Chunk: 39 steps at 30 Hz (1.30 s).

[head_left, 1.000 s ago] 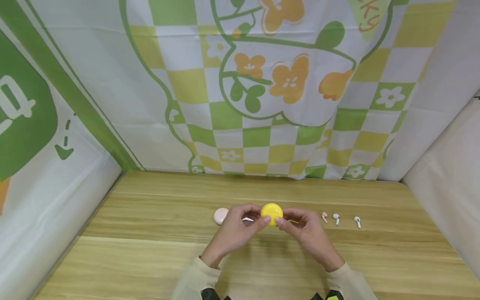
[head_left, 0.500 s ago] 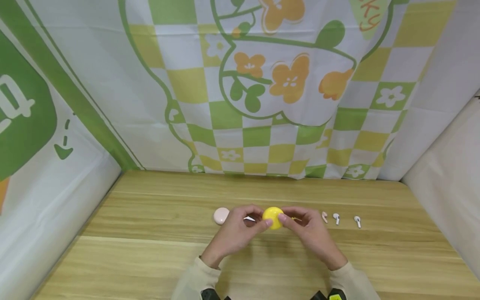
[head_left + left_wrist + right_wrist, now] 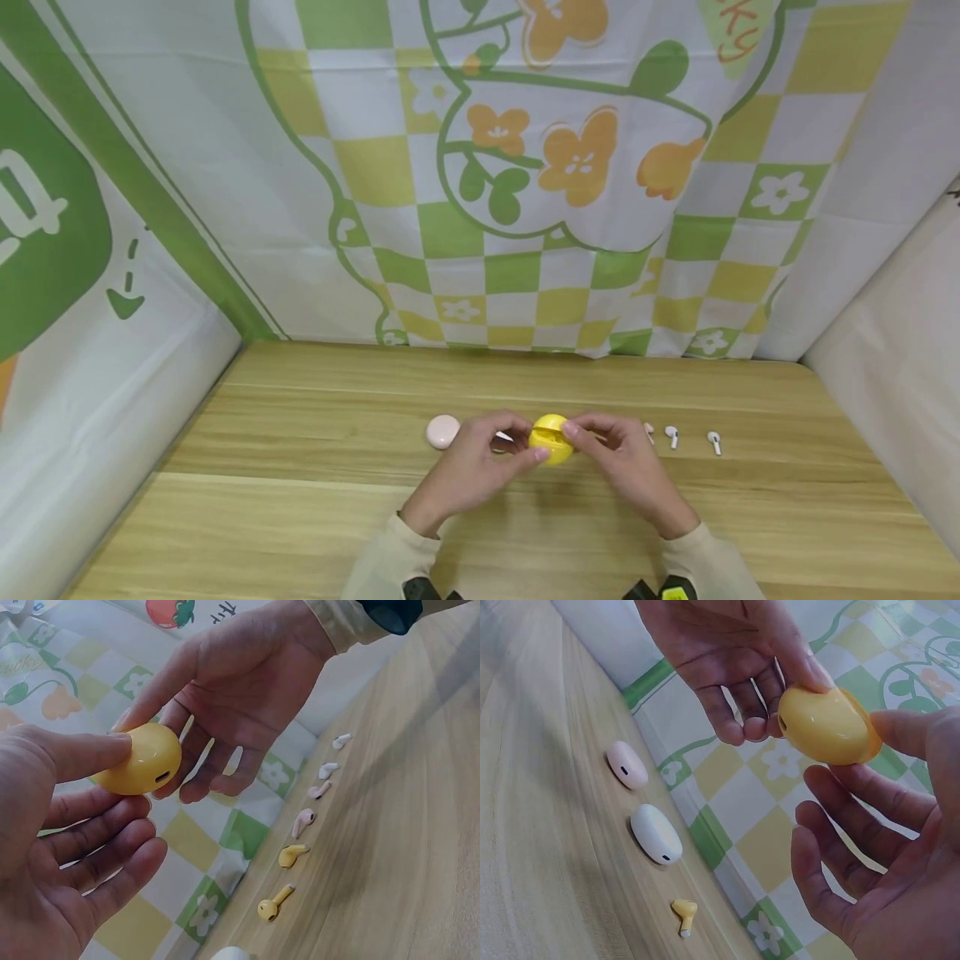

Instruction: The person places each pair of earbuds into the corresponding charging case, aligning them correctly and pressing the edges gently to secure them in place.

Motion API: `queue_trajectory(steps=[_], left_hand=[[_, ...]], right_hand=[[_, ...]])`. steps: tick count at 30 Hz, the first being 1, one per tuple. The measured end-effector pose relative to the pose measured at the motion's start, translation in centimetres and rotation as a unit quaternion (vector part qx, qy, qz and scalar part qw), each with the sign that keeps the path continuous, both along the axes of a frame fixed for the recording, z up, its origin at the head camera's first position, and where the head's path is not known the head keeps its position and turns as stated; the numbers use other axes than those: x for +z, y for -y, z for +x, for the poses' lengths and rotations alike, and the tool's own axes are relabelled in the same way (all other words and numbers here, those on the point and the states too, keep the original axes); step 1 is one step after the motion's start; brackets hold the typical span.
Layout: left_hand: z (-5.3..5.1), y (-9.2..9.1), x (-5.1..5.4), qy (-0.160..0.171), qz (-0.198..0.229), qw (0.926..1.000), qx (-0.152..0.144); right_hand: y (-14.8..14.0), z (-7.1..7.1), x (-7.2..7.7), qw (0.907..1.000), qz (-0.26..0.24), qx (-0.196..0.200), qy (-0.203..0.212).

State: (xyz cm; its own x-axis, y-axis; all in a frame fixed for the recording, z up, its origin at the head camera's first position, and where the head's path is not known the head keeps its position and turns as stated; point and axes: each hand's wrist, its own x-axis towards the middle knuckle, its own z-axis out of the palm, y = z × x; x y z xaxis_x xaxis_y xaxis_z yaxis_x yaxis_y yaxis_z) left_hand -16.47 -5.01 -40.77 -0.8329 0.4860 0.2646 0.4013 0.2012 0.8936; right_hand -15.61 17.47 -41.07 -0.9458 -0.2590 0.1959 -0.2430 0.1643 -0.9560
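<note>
Both hands hold a round yellow earbud case [image 3: 553, 455] above the table; in the head view its lid stands partly raised and the inside shows. My left hand [image 3: 480, 467] pinches its left side, thumb on the front. On the other side my right hand [image 3: 626, 467] grips it, the thumb near the lid's edge. The left wrist view shows a small port in the underside of the yellow case [image 3: 146, 761]. What the inside holds is too small to tell.
On the wooden table [image 3: 300, 517] lie a pink case [image 3: 442, 432], a white case [image 3: 656, 834], two yellow earbuds [image 3: 276, 903], two pink earbuds [image 3: 304, 823] and two white earbuds [image 3: 328, 770]. A patterned cloth [image 3: 450, 225] hangs behind.
The yellow case was closed and is now partly open, its lid lifted. It has shifted slightly right and down in the head view, with the right hand's thumb moved toward its upper right.
</note>
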Motion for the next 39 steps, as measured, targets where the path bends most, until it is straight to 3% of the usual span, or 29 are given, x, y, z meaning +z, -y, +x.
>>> queue_trajectory(steps=[7,11,20,28,33,39], left_hand=[[0.0,0.1,0.0,-0.024,0.010,0.9996,-0.012],[0.0,0.2,0.0,-0.011,0.014,0.9998,-0.007],[-0.3,0.6,0.3,0.042,0.043,0.9980,0.018],[-0.8,2.3,0.6,0.028,0.044,0.9963,0.068],[-1.2,3.4,0.8,0.018,0.064,0.9930,0.098],[-1.5,4.3,1.1,0.012,0.085,0.9883,0.125]], right_hand=[[0.1,0.0,0.3,0.9995,0.010,0.004,0.031],[0.2,0.0,0.3,0.9985,0.014,-0.003,0.053],[-0.1,-0.3,0.0,0.9983,0.018,-0.027,0.048],[-0.2,-0.2,0.1,0.9959,0.054,-0.062,0.038],[-0.4,-0.5,-0.7,0.9877,0.126,-0.091,-0.020],[-0.6,-0.7,-1.7,0.9691,0.200,-0.088,-0.114]])
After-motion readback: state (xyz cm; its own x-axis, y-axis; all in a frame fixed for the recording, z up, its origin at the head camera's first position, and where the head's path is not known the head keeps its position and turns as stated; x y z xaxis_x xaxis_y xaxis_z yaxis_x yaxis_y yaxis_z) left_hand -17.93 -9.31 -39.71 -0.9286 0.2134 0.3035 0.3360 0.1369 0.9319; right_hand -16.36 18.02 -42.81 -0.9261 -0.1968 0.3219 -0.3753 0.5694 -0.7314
